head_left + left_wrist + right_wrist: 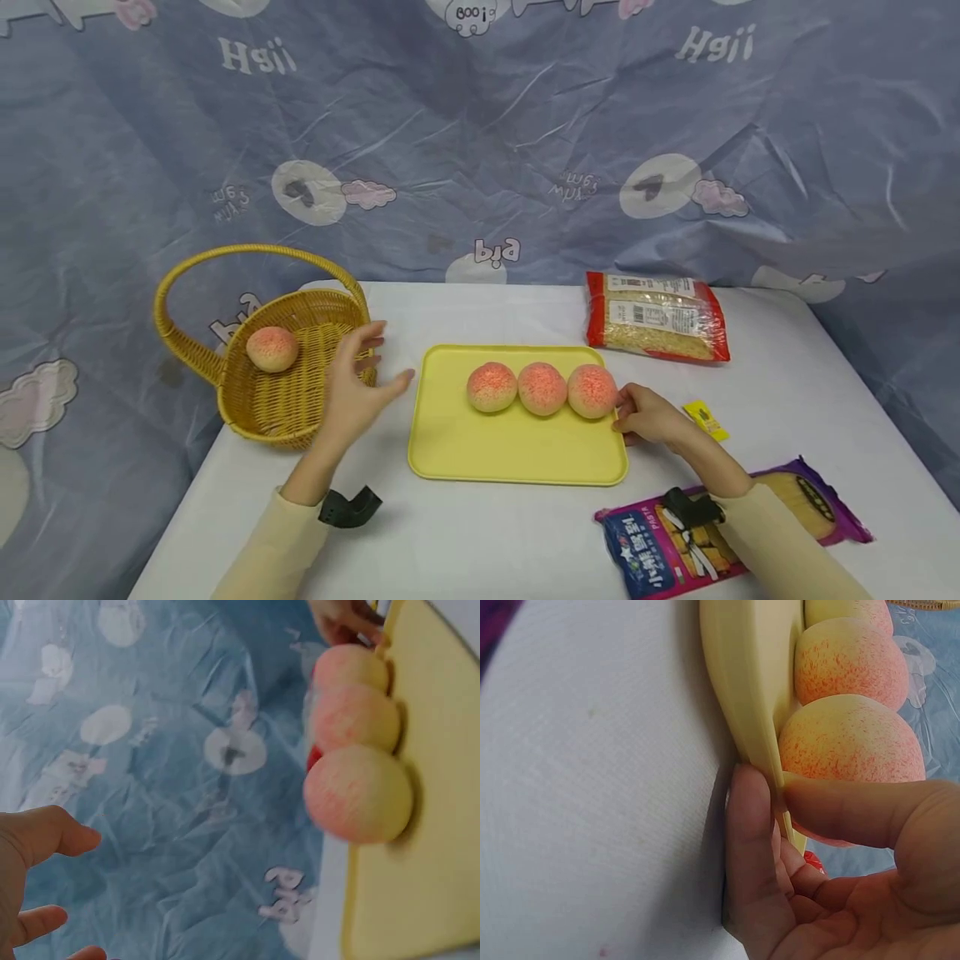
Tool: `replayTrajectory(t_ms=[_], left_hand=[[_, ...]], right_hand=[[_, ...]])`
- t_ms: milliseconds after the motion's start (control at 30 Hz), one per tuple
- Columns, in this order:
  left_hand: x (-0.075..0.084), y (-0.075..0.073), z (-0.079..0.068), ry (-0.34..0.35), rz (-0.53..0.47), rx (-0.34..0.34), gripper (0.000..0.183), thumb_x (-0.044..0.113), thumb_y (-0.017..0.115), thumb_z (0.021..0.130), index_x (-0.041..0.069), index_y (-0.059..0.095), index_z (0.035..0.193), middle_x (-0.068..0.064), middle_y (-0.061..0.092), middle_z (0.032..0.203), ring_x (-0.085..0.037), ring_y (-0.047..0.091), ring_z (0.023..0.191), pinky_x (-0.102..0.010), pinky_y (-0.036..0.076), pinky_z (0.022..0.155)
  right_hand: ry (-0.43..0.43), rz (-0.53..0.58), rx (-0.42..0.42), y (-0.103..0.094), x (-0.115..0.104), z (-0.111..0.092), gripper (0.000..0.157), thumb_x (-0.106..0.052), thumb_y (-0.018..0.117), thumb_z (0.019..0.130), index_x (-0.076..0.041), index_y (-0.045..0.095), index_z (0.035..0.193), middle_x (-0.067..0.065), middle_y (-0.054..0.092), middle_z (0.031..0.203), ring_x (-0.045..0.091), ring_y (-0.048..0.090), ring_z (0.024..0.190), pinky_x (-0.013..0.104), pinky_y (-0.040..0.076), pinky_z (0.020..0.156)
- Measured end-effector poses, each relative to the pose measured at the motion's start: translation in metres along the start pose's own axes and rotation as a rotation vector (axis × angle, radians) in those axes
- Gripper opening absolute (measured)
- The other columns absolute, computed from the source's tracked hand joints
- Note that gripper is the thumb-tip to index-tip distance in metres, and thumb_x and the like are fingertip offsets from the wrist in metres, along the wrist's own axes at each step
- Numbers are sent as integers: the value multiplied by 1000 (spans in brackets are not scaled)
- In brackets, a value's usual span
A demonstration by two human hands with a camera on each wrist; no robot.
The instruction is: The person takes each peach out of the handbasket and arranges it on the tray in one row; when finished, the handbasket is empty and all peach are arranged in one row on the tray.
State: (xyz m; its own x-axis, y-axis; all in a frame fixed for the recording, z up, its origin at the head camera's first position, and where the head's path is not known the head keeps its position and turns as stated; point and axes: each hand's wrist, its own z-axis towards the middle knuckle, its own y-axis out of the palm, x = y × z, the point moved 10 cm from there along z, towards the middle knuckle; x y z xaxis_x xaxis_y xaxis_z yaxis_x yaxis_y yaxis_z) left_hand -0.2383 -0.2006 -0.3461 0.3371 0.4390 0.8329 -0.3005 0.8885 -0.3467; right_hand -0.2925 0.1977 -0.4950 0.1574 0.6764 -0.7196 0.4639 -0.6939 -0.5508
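A yellow tray [517, 454] lies on the table with three pink-and-yellow peaches in a row: a left peach [491, 387], a middle peach [542, 388] and a right peach [592, 391]. My right hand [651, 416] pinches the tray's right rim; in the right wrist view the thumb is over the edge and fingers [750, 817] are beneath it. My left hand [356, 392] is in the air between the wicker basket [300, 414] and the tray, thumb and fingers spread, holding nothing. Another peach [272, 349] sits inside the basket at its left side.
A red-edged bag of grain [656, 317] lies behind the tray on the right. A small yellow packet [705, 420] is beside my right wrist. Under my right forearm lies a purple pasta packet [645, 546]. A patterned grey-blue cloth [480, 150] hangs behind the table.
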Motion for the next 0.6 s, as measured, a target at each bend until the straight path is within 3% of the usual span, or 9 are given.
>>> replayTrajectory(t_ms=[133, 233, 467, 600], left_hand=[[-1, -66, 14, -13, 54, 181, 64, 0, 80, 74, 4, 55, 133, -1, 56, 121, -14, 51, 111, -20, 46, 89], [-16, -101, 28, -65, 122, 251, 62, 4, 79, 77, 8, 55, 134, 7, 53, 121, -7, 49, 108, -21, 45, 88], [-70, -141, 58, -174, 169, 312, 57, 16, 77, 82, 16, 56, 135, 5, 52, 124, -6, 47, 108, -24, 44, 90], [-99, -154, 65, -239, 203, 332, 59, 20, 76, 83, 17, 53, 137, 0, 52, 127, -17, 48, 114, -33, 43, 95]], right_hand=[[3, -3, -1, -1, 0, 0, 33, 0, 65, 86, 8, 45, 111, 11, 47, 85, 19, 51, 72, 29, 52, 62], [2, -1, -1, -1, 1, 0, 32, 1, 64, 86, 8, 45, 111, 11, 47, 85, 19, 51, 72, 29, 52, 62], [-1, 9, 2, 0, 1, -1, 32, 1, 64, 86, 9, 46, 112, 11, 47, 84, 19, 51, 71, 29, 51, 62], [1, 2, 8, 0, 0, -2, 32, 1, 64, 86, 8, 46, 111, 10, 47, 85, 19, 51, 72, 29, 51, 62]])
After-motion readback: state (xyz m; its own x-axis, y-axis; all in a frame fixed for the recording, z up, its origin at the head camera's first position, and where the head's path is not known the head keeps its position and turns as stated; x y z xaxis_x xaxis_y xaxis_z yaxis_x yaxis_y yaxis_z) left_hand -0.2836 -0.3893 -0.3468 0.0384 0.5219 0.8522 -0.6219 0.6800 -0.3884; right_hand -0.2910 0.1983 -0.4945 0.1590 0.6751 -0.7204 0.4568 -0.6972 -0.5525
